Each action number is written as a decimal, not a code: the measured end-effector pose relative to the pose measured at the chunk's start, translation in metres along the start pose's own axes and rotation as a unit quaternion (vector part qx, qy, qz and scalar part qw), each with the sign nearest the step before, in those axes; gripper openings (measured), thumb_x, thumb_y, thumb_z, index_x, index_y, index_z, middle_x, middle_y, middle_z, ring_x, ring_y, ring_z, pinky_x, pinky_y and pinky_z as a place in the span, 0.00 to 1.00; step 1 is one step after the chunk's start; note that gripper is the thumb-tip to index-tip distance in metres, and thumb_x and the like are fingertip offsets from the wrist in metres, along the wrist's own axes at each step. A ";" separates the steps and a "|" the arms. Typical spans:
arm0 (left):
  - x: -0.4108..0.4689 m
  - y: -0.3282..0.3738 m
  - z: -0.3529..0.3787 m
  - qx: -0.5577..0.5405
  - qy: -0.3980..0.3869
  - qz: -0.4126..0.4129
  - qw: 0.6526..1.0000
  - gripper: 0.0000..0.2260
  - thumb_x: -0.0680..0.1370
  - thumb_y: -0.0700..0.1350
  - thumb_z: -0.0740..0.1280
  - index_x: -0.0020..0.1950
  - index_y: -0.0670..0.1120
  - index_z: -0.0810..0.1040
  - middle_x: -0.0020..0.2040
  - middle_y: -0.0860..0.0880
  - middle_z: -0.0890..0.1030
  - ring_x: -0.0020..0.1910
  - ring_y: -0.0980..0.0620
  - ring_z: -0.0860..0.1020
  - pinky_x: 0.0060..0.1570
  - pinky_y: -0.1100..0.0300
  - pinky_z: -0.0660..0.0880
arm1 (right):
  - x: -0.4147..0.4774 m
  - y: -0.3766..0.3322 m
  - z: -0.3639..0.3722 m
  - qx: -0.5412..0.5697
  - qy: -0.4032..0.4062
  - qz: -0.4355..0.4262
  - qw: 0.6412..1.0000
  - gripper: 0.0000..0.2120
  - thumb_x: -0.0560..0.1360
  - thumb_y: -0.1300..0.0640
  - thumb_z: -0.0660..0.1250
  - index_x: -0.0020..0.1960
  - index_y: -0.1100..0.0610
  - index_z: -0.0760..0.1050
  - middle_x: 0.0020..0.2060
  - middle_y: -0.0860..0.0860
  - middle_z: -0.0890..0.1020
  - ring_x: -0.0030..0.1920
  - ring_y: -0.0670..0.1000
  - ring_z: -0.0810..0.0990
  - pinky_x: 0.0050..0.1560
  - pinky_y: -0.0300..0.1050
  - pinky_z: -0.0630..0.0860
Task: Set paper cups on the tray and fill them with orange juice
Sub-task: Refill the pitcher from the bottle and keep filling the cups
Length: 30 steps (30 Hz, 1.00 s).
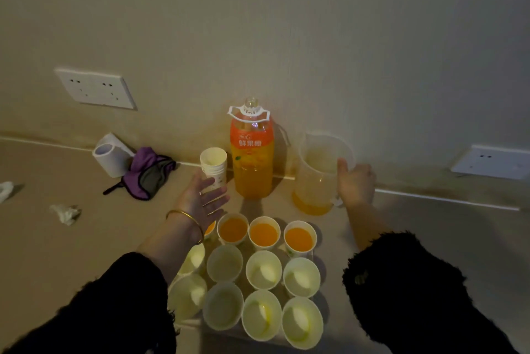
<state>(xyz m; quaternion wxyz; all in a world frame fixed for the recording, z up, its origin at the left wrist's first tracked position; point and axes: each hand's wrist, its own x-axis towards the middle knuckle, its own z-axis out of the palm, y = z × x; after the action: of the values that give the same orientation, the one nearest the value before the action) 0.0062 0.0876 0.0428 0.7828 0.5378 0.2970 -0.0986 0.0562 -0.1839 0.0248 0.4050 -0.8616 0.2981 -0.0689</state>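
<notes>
Found jug (318, 175) at bench (71, 244) back edge, handle gripped by right hand (355, 184), left hand (203, 198) spread wide and empty over far cups (263, 234); judged near-drained, light, rigid, best lifted by handle, cups flimsy once filled.

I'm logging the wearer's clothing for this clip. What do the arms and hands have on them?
Black fuzzy fabric covers both arms: left sleeve and right sleeve, cuffs short of the wrists. A thin gold bangle circles the left wrist. No gloves on left hand or right hand.
</notes>
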 end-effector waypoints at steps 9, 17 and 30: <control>-0.010 -0.028 -0.011 -0.062 0.025 -0.064 0.996 0.21 0.81 0.58 0.49 0.51 0.45 0.74 0.51 0.42 0.79 0.47 0.45 0.79 0.58 0.50 0.67 | 0.030 0.049 0.028 0.036 -0.073 0.058 0.995 0.45 0.59 0.19 0.46 0.53 0.52 0.76 0.49 0.56 0.81 0.53 0.62 0.79 0.57 0.62 0.75; -0.014 -0.029 -0.021 -0.085 0.031 -0.079 0.993 0.22 0.82 0.58 0.48 0.52 0.44 0.74 0.50 0.42 0.80 0.48 0.45 0.78 0.61 0.49 0.66 | 0.010 0.025 0.015 0.111 -0.044 0.092 0.989 0.32 0.69 0.34 0.49 0.51 0.59 0.76 0.49 0.61 0.79 0.54 0.62 0.76 0.61 0.60 0.71; -0.014 -0.024 -0.042 -0.063 -0.015 -0.089 0.994 0.23 0.82 0.58 0.47 0.51 0.44 0.74 0.48 0.43 0.80 0.46 0.45 0.78 0.61 0.50 0.66 | -0.036 -0.025 -0.049 0.097 0.138 -0.048 0.984 0.24 0.73 0.45 0.59 0.40 0.68 0.75 0.33 0.58 0.72 0.38 0.58 0.72 0.37 0.45 0.59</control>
<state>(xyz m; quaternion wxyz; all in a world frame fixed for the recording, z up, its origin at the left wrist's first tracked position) -0.0308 0.1133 0.0219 0.8078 0.4572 0.3374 -0.1568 0.0208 -0.1831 0.0795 0.4379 -0.8136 0.3018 -0.2351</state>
